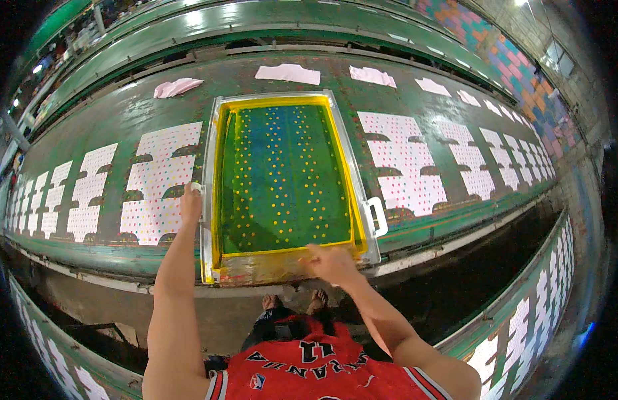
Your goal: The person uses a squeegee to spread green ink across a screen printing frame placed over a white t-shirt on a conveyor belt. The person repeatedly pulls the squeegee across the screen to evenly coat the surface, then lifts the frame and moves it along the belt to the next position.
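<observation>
Green table (222, 77) | framed screen (279, 180), long axis pointing away | hands: left (191, 203) grasping handle (198, 187), right (332, 264) can't tell

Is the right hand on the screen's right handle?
No, the right hand is by the near edge of the printing screen, apart from that handle.

Pretty bright tbh, glare on the green table (126, 99) beyond the left fingers (195, 189), shadow on the screen (292, 177) left of the kinda blurry right fingers (316, 253), outer edges warped and black.

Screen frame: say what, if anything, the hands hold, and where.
The left hand grips the screen frame by its left-side handle; whether the right hand holds anything cannot be told.
</observation>
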`<state>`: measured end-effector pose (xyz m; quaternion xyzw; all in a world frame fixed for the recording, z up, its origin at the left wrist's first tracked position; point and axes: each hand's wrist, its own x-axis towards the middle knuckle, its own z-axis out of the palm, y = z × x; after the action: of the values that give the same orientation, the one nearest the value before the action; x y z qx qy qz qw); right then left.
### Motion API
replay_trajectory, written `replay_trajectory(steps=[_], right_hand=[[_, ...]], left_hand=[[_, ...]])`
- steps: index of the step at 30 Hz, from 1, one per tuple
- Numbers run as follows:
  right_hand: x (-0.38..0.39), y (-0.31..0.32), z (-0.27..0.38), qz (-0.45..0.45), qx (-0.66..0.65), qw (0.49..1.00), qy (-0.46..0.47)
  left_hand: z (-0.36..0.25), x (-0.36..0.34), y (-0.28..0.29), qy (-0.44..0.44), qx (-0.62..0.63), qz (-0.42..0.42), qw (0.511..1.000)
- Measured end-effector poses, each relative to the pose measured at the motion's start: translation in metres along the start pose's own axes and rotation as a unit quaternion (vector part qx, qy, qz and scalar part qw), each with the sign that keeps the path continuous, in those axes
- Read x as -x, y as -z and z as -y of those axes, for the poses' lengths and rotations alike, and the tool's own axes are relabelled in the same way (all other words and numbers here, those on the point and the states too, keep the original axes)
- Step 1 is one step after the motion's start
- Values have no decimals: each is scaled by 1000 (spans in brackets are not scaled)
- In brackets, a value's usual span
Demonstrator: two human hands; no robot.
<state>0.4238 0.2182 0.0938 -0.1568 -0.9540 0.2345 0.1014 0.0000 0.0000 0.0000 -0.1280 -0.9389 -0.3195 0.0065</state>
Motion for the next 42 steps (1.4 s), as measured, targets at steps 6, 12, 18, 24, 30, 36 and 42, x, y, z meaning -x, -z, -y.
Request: replay_trajectory(steps=[6, 12, 18, 24, 30, 36, 42], right_hand=[[-8, 73, -120, -226, 36, 958, -175], [-22, 71, -186, -198, 45, 961, -189], [-23, 63, -201, -178, -8, 957, -228], [-24, 63, -199, -114, -165, 924, -326], [-23, 55, -204, -88, -145, 924, -342], [-22, 65, -206, -141, -238, 893, -355], [-16, 137, -276, -170, -253, 899, -314]], left_hand=[[15, -10, -13, -41, -40, -14, 998], [23, -14, -20, -66, -15, -31, 997], [37, -18, -19, -97, 13, -13, 995], [52, -27, -27, -154, 15, -20, 988], [40, -25, -12, -26, 117, 42, 992], [-15, -34, 37, 1, 209, 55, 976], [-117, -11, 24, 17, 185, 47, 981]])
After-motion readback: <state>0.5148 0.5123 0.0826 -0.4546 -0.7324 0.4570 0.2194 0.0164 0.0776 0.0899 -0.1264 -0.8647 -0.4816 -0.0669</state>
